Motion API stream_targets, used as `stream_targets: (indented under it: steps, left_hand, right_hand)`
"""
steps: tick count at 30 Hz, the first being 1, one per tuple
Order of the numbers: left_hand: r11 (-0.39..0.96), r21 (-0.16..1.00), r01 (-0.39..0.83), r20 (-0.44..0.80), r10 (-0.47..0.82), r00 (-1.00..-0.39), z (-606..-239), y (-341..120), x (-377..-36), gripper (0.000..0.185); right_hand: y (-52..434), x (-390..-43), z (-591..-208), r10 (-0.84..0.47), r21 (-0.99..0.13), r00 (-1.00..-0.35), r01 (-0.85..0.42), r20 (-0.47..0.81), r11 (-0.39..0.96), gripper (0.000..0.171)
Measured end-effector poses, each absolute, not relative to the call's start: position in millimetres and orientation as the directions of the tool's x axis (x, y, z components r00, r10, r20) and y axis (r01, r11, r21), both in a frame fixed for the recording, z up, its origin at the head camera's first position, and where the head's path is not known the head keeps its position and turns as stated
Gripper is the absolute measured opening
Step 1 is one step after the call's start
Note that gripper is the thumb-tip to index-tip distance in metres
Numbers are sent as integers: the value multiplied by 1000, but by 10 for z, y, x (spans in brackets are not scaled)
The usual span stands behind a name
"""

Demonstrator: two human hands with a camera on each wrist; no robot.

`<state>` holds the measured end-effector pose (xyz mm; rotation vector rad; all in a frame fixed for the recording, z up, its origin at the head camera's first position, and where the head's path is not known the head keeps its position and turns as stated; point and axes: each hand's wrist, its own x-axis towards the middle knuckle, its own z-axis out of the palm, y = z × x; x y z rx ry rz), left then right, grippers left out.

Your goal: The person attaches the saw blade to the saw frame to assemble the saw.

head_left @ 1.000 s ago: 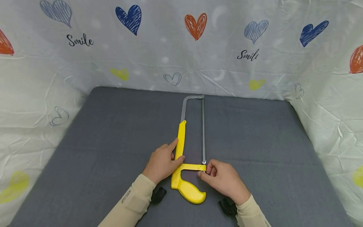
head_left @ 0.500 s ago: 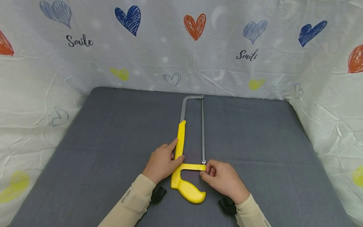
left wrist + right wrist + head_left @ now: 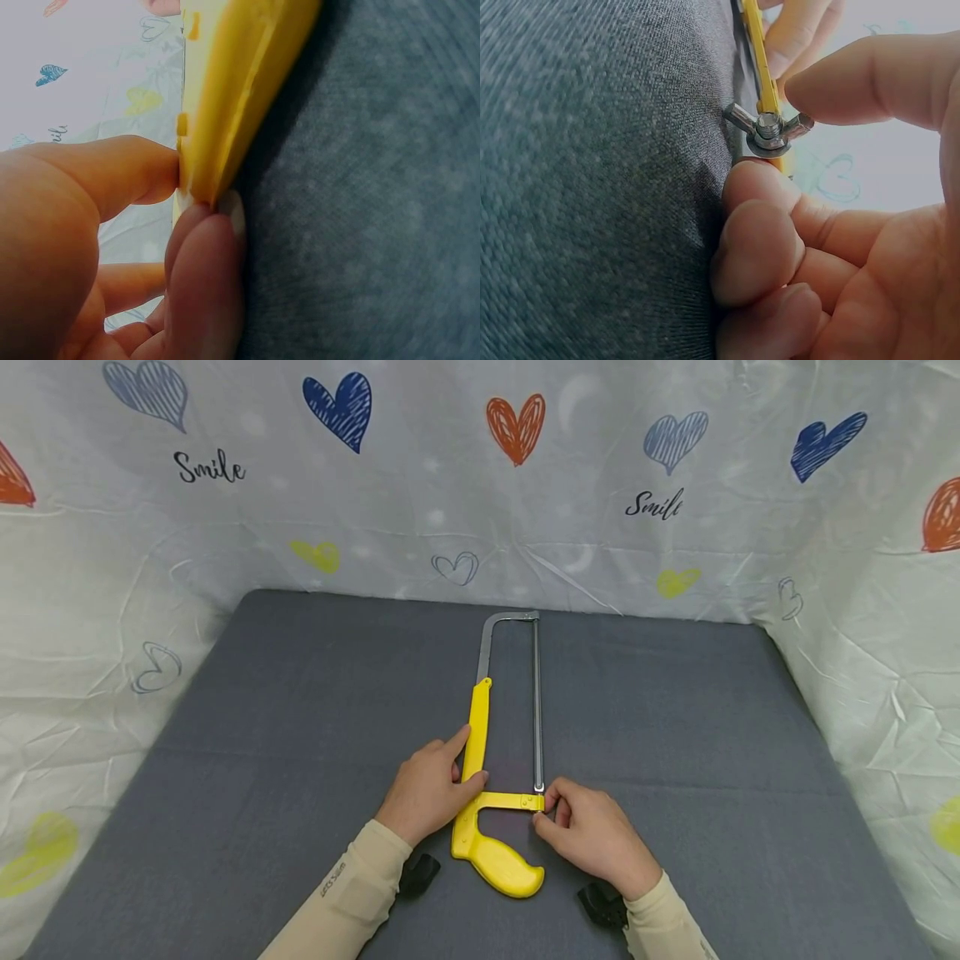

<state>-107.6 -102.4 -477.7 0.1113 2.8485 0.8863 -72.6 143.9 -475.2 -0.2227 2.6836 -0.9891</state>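
My left hand [image 3: 427, 789] is clamped on the yellow-handled hacksaw with its silver metal frame [image 3: 480, 752], lying flat in the lower middle of the head view on the grey fabric-covered table [image 3: 300, 710]. Thumb on one face of the yellow spine, fingers [image 3: 206, 277] curled against the other, pinning it down: the left wrist view shows that pinch close up. My right hand [image 3: 592, 835] sits just right of the saw's grip, at the near end of the thin steel blade [image 3: 537, 710]. In the right wrist view, centre top, my thumb and forefinger are closing narrow on the small silver wing nut [image 3: 769, 129], thumb tip touching one wing, forefinger [image 3: 761, 184] just under it, the other fingers curled in.

By my reading, this is the tension-nut step: I'm working the wing nut at the blade's handle end. Next move, I judge, calls for a firm pinch on both wings and a turn, with my left hand bracing so the frame doesn't skid on the cloth.
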Motion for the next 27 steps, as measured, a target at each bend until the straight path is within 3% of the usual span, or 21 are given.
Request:
stream_targets:
  steps: [27]
  left_hand:
    - [815, 579, 13, -126, 106, -986, -4777, -1016, -1073, 81]
  right_hand:
    - [1451, -731, -4742, -257, -649, -947, -75, -191, 757, 10]
